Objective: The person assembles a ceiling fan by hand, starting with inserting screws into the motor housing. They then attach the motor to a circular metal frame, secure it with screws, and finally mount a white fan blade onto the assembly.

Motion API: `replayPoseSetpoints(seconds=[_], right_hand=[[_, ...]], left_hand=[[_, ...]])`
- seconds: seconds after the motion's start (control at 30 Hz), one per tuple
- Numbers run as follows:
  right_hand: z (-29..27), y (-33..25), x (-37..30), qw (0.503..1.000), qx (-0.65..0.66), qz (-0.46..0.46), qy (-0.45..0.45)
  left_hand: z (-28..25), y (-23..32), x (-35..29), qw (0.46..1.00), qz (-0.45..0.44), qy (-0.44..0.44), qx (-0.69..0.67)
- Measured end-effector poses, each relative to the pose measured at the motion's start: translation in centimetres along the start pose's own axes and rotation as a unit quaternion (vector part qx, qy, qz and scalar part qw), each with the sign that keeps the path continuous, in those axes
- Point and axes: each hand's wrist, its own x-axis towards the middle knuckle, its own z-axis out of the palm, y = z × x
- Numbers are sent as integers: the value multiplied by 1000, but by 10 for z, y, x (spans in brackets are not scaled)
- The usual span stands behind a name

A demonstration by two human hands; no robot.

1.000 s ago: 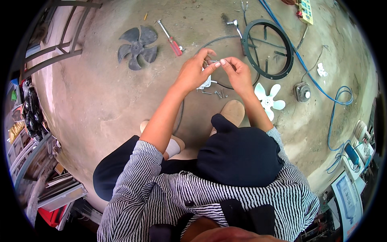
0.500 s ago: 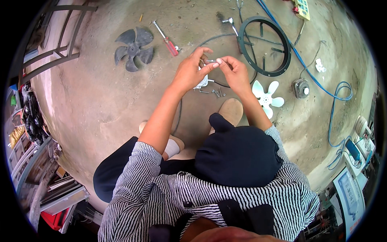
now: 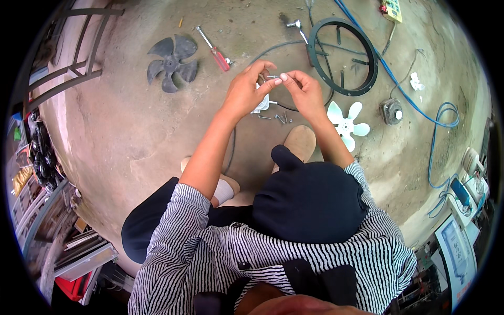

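Observation:
A thin metal screw (image 3: 273,77) spans the gap between my two hands above the floor. My right hand (image 3: 305,95) pinches one end of it between thumb and forefinger. At its other end, my left hand (image 3: 245,90) curls its thumb and fingers round it, partly hiding it. Beneath my left hand lies a white motor-like part (image 3: 261,105) with a cable, mostly covered. Several loose screws (image 3: 282,118) are scattered on the floor just nearer to me. By my right forearm rests a pale green five-bladed fan (image 3: 346,126).
A dark fan blade (image 3: 171,64) and a red-handled screwdriver (image 3: 220,60) lie at left. To the right are a ratchet wrench (image 3: 300,29), a black ring frame (image 3: 311,52), a small motor (image 3: 391,111), a blue cable (image 3: 415,97) and a yellow power strip (image 3: 392,11).
The whole view has shifted slightly. Both hands stay close together on the screw in nearly the same pose; nothing on the floor has been moved.

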Motion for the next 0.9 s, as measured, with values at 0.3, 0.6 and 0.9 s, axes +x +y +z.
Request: replayPoseSetpoints(seconds=[0.3,0.6,0.9], right_hand=[[-1,-4,-1,1000,0,11,-5],[0,3,1,1000,17,15,-5],[0,1,2,1000,-5,11,-1]], left_hand=[[1,-9,2,999,43,9,17],[1,-8,4,999,27,-4,41],[1,-15,5,998,28,-2,50]])
